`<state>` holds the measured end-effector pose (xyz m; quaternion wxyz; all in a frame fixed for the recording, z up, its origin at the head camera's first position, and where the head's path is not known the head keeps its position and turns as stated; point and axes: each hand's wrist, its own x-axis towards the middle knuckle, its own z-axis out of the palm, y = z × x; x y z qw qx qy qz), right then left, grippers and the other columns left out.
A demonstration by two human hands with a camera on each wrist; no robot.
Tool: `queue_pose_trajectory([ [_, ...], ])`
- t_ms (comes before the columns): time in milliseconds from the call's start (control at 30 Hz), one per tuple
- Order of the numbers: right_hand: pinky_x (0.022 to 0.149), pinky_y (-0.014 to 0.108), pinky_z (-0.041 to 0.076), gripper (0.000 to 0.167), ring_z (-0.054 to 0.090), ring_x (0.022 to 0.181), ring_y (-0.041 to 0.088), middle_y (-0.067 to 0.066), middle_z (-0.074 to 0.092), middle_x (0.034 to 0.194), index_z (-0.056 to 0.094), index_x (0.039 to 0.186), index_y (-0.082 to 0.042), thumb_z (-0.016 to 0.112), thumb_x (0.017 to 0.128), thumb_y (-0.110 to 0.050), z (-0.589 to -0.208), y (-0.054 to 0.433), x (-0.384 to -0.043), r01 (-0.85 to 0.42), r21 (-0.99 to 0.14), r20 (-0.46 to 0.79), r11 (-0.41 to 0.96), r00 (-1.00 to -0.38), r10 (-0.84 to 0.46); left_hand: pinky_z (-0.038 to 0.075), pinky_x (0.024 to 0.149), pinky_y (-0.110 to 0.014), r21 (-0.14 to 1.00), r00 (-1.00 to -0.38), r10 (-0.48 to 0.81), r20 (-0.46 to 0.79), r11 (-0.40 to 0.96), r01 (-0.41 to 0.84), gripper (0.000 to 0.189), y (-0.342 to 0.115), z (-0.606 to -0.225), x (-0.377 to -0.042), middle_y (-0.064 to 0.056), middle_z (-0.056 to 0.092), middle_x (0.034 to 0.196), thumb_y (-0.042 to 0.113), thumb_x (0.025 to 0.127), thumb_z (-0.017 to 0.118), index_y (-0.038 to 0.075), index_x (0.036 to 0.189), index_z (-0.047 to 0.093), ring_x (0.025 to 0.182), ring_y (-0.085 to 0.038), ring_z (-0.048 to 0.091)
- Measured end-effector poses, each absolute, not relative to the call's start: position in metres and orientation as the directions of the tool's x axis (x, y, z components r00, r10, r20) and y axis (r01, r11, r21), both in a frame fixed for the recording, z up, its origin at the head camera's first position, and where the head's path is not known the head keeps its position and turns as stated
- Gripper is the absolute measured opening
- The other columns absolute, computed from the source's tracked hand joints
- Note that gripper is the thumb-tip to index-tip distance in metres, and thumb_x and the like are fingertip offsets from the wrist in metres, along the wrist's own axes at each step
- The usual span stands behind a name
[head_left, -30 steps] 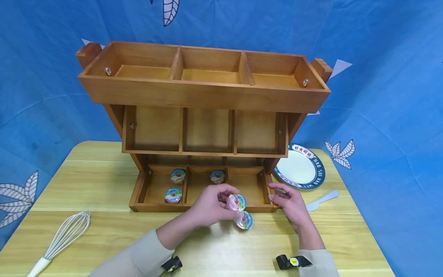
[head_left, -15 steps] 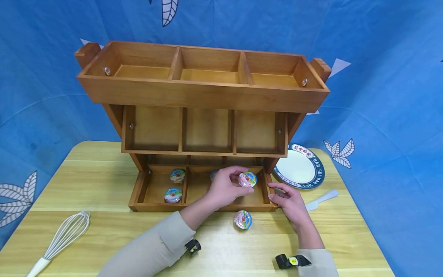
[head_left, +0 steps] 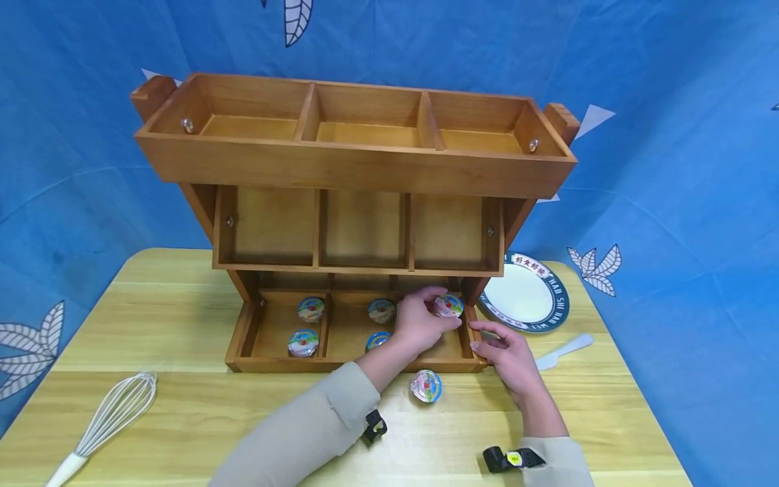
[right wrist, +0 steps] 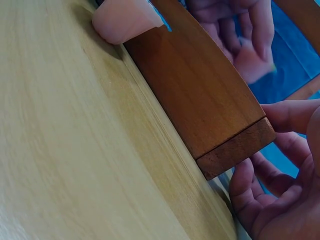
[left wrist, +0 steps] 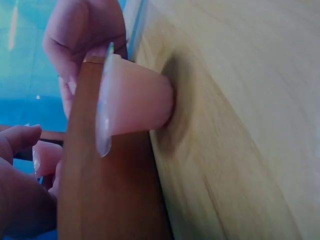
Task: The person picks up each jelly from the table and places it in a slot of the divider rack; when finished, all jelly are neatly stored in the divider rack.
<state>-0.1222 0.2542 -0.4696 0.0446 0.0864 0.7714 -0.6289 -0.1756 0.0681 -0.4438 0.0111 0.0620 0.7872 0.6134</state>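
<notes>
My left hand point(head_left: 420, 323) pinches a small pink jelly cup point(head_left: 448, 305) with a printed foil lid, over the right compartment of the wooden rack's bottom tray point(head_left: 280, 365). My right hand point(head_left: 513, 358) grips that tray's front right corner, fingers at its edge in the right wrist view. Another jelly cup point(head_left: 426, 386) stands upright on the table just before the tray; the left wrist view shows its pink side point(left wrist: 140, 97). Two jelly cups point(head_left: 303, 343) sit in the left compartment. In the middle one are two more cups point(head_left: 381, 310), the nearer partly hidden by my left forearm.
The rack's middle tier point(head_left: 365, 230) and top tier point(head_left: 353, 162) overhang the bottom tray from behind. A white plate with a dark rim point(head_left: 520, 294) and a pale plastic knife point(head_left: 564, 352) lie at the right. A whisk point(head_left: 115, 412) lies at the left.
My left hand has carried a jelly cup from the table in front up and back into the right compartment area. The right hand has stayed at the tray's corner.
</notes>
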Motion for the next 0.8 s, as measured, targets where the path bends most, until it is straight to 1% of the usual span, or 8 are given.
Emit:
queue_pose_trajectory([
  [200, 0.075, 0.028, 0.05, 0.038, 0.053, 0.096, 0.024, 0.012, 0.054, 0.133, 0.064, 0.129, -0.002, 0.069, 0.091, -0.002, -0.47, 0.255, -0.122, 0.188, -0.963, -0.178, 0.192, -0.982, 0.069, 0.05, 0.067, -0.023, 0.944, -0.992, 0.108, 0.061, 0.316, 0.092, 0.053, 0.079, -0.456, -0.181, 0.003, 0.066, 0.087, 0.004, 0.065, 0.09, 0.004, 0.114, 0.071, 0.075, -0.009, 0.057],
  [333, 0.076, 0.029, 0.05, 0.039, 0.052, 0.099, 0.026, 0.012, 0.053, 0.135, 0.064, 0.131, -0.003, 0.068, 0.092, -0.003, -0.469, 0.255, -0.123, 0.187, -0.963, -0.177, 0.195, -0.982, 0.065, 0.05, 0.069, -0.024, 0.913, -0.997, 0.06, 0.056, 0.401, 0.076, 0.052, 0.082, -0.464, -0.183, 0.004, 0.064, 0.082, 0.004, 0.063, 0.092, 0.005, 0.112, 0.073, 0.074, -0.009, 0.056],
  [467, 0.076, 0.029, 0.049, 0.038, 0.051, 0.099, 0.026, 0.011, 0.054, 0.135, 0.064, 0.13, -0.003, 0.068, 0.092, -0.003, -0.47, 0.255, -0.123, 0.183, -0.963, -0.174, 0.197, -0.983, 0.063, 0.051, 0.075, -0.025, 0.889, -0.998, 0.025, 0.053, 0.454, 0.059, 0.051, 0.083, -0.469, -0.184, 0.004, 0.065, 0.083, 0.006, 0.06, 0.094, 0.007, 0.108, 0.074, 0.078, -0.012, 0.058],
  [533, 0.075, 0.028, 0.049, 0.038, 0.051, 0.097, 0.025, 0.012, 0.054, 0.134, 0.064, 0.129, -0.002, 0.069, 0.092, -0.002, -0.47, 0.254, -0.124, 0.175, -0.965, -0.165, 0.195, -0.984, 0.065, 0.051, 0.076, -0.026, 0.89, -0.999, 0.022, 0.042, 0.454, 0.048, 0.052, 0.083, -0.47, -0.185, 0.003, 0.066, 0.083, 0.006, 0.06, 0.094, 0.007, 0.107, 0.075, 0.08, -0.014, 0.06],
  [733, 0.072, 0.026, 0.05, 0.037, 0.053, 0.09, 0.021, 0.014, 0.055, 0.129, 0.065, 0.126, 0.002, 0.069, 0.089, 0.002, -0.47, 0.254, -0.122, 0.15, -0.972, -0.14, 0.181, -0.988, 0.069, 0.051, 0.085, -0.027, 0.899, -1.0, 0.007, -0.007, 0.439, -0.003, 0.053, 0.086, -0.471, -0.188, 0.001, 0.069, 0.093, 0.006, 0.058, 0.095, 0.011, 0.106, 0.075, 0.093, -0.019, 0.063],
  [800, 0.071, 0.026, 0.05, 0.037, 0.053, 0.089, 0.02, 0.013, 0.055, 0.129, 0.064, 0.126, 0.002, 0.069, 0.089, 0.002, -0.471, 0.254, -0.122, 0.149, -0.973, -0.139, 0.179, -0.988, 0.067, 0.051, 0.085, -0.028, 0.903, -1.0, 0.007, -0.016, 0.43, -0.012, 0.053, 0.087, -0.471, -0.188, 0.001, 0.069, 0.093, 0.005, 0.058, 0.095, 0.011, 0.107, 0.075, 0.092, -0.019, 0.063],
])
